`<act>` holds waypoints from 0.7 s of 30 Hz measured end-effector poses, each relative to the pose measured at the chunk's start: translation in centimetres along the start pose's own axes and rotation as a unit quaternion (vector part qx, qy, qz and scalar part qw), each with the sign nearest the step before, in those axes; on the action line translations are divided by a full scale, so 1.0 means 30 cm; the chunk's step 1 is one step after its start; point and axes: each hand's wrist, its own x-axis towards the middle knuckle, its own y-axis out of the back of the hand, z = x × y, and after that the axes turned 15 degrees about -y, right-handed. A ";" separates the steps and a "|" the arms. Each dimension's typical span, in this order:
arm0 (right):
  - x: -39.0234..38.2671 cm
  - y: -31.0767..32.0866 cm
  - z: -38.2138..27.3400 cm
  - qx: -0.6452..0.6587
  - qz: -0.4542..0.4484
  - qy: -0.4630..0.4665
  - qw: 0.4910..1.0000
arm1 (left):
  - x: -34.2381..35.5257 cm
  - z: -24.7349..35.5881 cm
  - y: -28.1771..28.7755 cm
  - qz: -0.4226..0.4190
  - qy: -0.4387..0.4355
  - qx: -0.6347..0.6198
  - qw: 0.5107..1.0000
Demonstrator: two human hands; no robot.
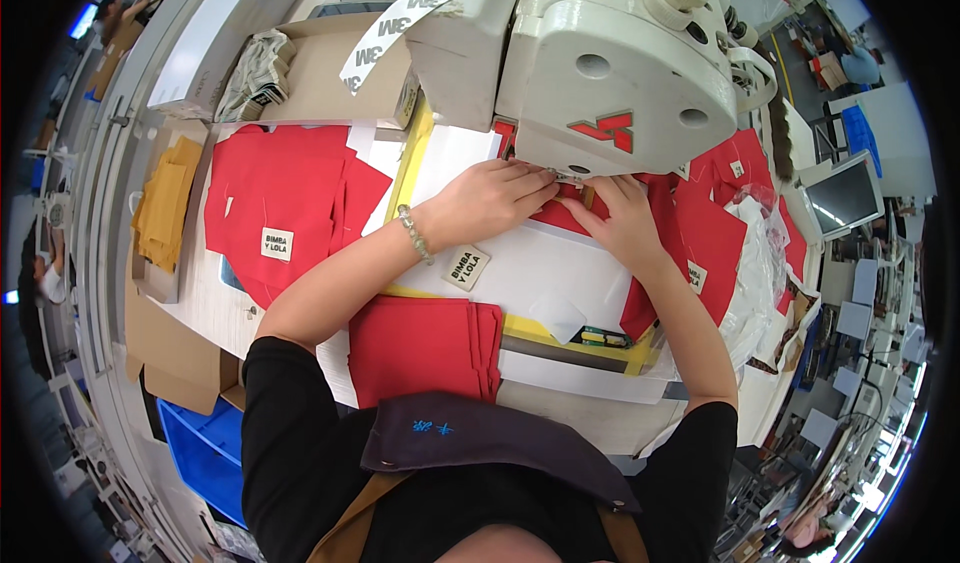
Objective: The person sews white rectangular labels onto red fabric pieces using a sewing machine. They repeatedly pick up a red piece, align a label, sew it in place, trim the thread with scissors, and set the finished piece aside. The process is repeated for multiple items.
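A white sewing machine (620,83) stands ahead of me. My left hand (500,198) reaches in from the left, fingers bent and closed on red fabric (560,218) at the machine's lower front. My right hand (615,218) is beside it, bent fingers and thumb also on that fabric; the fingertips are partly hidden. A cream square label (464,268) lies below my left hand on the white work surface (540,273). More red pieces with labels (710,223) lie right of my right hand.
Red piles (280,193) and a red stack (420,353) lie left and near. Cardboard trays (360,73), yellow pieces (170,203), a blue bin (195,443), crumpled plastic (745,273) and a dark screen (840,193) surround me. Other people (805,523) appear at the edges.
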 end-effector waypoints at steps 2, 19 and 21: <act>-0.016 0.006 -0.007 0.025 -0.007 -0.040 0.999 | 0.013 0.002 0.016 0.010 0.019 -0.017 1.000; -0.050 -0.003 0.048 0.026 -0.035 -0.004 0.999 | 0.027 -0.018 -0.013 0.015 0.019 -0.058 0.998; -0.041 -0.007 0.043 -0.021 -0.023 0.034 0.999 | 0.025 -0.014 -0.024 0.010 0.014 -0.038 0.999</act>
